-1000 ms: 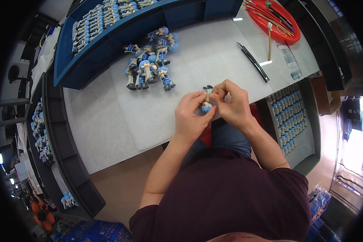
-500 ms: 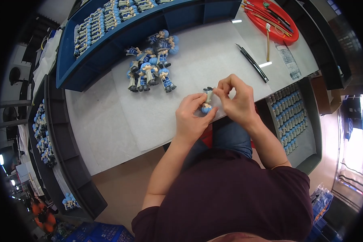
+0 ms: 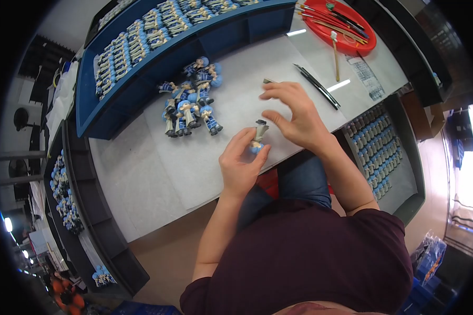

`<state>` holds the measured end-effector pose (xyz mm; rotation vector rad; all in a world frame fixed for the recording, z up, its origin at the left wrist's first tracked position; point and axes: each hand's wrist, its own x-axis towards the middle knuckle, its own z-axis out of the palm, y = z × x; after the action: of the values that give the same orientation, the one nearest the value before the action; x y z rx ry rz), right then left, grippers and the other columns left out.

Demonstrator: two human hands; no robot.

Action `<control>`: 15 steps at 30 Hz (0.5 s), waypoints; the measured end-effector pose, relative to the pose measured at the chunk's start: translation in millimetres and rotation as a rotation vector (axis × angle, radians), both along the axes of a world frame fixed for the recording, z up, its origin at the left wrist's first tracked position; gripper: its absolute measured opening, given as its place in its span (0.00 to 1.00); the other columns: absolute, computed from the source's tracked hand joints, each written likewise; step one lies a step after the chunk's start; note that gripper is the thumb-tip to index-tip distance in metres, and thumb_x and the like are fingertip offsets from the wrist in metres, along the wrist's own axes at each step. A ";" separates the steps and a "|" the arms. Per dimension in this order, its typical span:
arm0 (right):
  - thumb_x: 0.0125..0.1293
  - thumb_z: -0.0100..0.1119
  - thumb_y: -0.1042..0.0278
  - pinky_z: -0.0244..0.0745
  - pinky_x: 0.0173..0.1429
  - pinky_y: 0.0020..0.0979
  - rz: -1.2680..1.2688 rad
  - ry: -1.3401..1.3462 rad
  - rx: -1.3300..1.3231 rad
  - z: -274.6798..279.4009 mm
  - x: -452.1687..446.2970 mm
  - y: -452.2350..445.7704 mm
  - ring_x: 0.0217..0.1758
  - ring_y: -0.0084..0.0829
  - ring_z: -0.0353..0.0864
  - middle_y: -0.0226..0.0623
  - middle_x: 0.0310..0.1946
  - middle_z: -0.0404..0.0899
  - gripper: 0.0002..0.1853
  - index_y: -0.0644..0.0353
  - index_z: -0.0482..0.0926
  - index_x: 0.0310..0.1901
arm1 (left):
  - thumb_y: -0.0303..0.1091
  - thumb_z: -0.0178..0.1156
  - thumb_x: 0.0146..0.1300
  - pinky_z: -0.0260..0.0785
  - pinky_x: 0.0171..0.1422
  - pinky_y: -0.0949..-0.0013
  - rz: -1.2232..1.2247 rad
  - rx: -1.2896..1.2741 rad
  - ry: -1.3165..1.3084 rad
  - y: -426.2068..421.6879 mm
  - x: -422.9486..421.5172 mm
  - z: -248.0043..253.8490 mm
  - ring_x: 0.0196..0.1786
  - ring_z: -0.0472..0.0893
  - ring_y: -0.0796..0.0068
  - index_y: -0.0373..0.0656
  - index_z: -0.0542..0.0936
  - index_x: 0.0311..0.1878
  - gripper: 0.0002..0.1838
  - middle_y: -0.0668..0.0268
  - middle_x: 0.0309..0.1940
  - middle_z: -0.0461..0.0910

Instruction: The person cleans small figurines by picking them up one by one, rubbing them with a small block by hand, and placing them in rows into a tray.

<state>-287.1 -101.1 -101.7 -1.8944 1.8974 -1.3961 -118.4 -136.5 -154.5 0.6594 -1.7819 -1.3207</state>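
A small figurine (image 3: 261,134) with blue hair, a pale robe and dark shoes lies between the thumb and fingers of my left hand (image 3: 240,164), its head toward me and its feet pointing away. My right hand (image 3: 298,116) hovers just right of it, thumb and fingers spread apart, not touching the figurine. Beside the right fingertips shows a small pale bit (image 3: 268,81), too small to make out. Beyond my left hand, a loose pile of similar figurines (image 3: 186,107) in blue and white rests on the white sheet.
A blue crate (image 3: 194,44) filled with rows of figurines stands at the back. Two black pens (image 3: 318,86), a wooden-handled brush (image 3: 336,58) and a red tray (image 3: 360,47) of brushes lie at right. Dark trays hold figurines at left (image 3: 102,210) and lower right (image 3: 399,197).
My right hand has moved off the figurine, its pinched fingers spreading apart. My left hand still holds the figurine. The whole view has shifted slightly.
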 end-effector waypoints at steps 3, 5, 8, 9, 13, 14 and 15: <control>0.47 0.60 0.81 0.66 0.58 0.37 0.349 -0.071 0.111 5.7 0.5 21.9 0.54 0.43 0.70 0.43 0.49 0.74 0.21 0.63 0.75 0.47 | 0.18 0.66 0.48 0.68 0.57 0.71 -0.017 -0.005 -0.073 1.0 1.9 0.9 0.54 0.73 0.71 0.30 0.73 0.52 0.24 0.57 0.53 0.71; 0.45 0.57 0.81 0.69 0.54 0.35 0.356 -0.001 0.063 -4.6 1.8 30.9 0.50 0.42 0.71 0.42 0.45 0.74 0.21 0.64 0.74 0.46 | 0.20 0.66 0.47 0.70 0.56 0.69 -0.072 0.040 0.001 4.5 -2.0 0.1 0.52 0.76 0.69 0.33 0.73 0.53 0.26 0.58 0.56 0.69; 0.43 0.57 0.81 0.70 0.51 0.34 0.330 -0.021 -0.066 -11.2 -3.2 49.8 0.47 0.41 0.72 0.41 0.38 0.76 0.18 0.64 0.76 0.41 | 0.20 0.68 0.46 0.68 0.58 0.68 -0.189 0.044 0.041 9.9 -4.8 4.3 0.54 0.74 0.67 0.34 0.70 0.54 0.29 0.56 0.60 0.64; 0.41 0.58 0.80 0.70 0.51 0.33 0.338 0.003 -0.104 -16.8 -9.6 56.4 0.46 0.40 0.72 0.40 0.37 0.76 0.19 0.65 0.76 0.41 | 0.20 0.69 0.45 0.69 0.57 0.69 -0.222 0.030 0.029 10.2 -3.8 3.0 0.52 0.74 0.69 0.36 0.68 0.56 0.33 0.54 0.62 0.62; 0.46 0.61 0.83 0.71 0.50 0.34 0.096 -0.156 -0.235 -16.9 -63.2 104.8 0.46 0.40 0.74 0.40 0.37 0.77 0.15 0.65 0.78 0.39 | 0.28 0.67 0.51 0.70 0.47 0.74 -0.217 0.005 -0.024 10.2 -4.8 1.7 0.45 0.75 0.71 0.37 0.66 0.59 0.32 0.53 0.61 0.64; 0.47 0.62 0.84 0.73 0.48 0.34 -0.104 -0.150 -0.265 -15.9 -83.9 124.3 0.45 0.40 0.77 0.40 0.38 0.78 0.13 0.65 0.79 0.38 | 0.28 0.67 0.51 0.70 0.47 0.74 -0.236 0.008 -0.028 10.9 -5.6 2.2 0.45 0.75 0.71 0.37 0.66 0.59 0.32 0.53 0.61 0.64; 0.47 0.62 0.86 0.75 0.46 0.31 -0.317 -0.161 -0.311 -19.7 -107.4 146.7 0.43 0.36 0.79 0.39 0.37 0.79 0.14 0.64 0.79 0.38 | 0.28 0.65 0.53 0.69 0.46 0.74 -0.203 -0.017 -0.078 11.9 -6.4 3.3 0.44 0.75 0.71 0.36 0.66 0.59 0.29 0.54 0.60 0.65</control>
<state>-394.6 45.6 -121.4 -1.5774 2.0654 -1.9750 -124.9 -124.7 -151.2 0.5378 -1.9634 -1.4288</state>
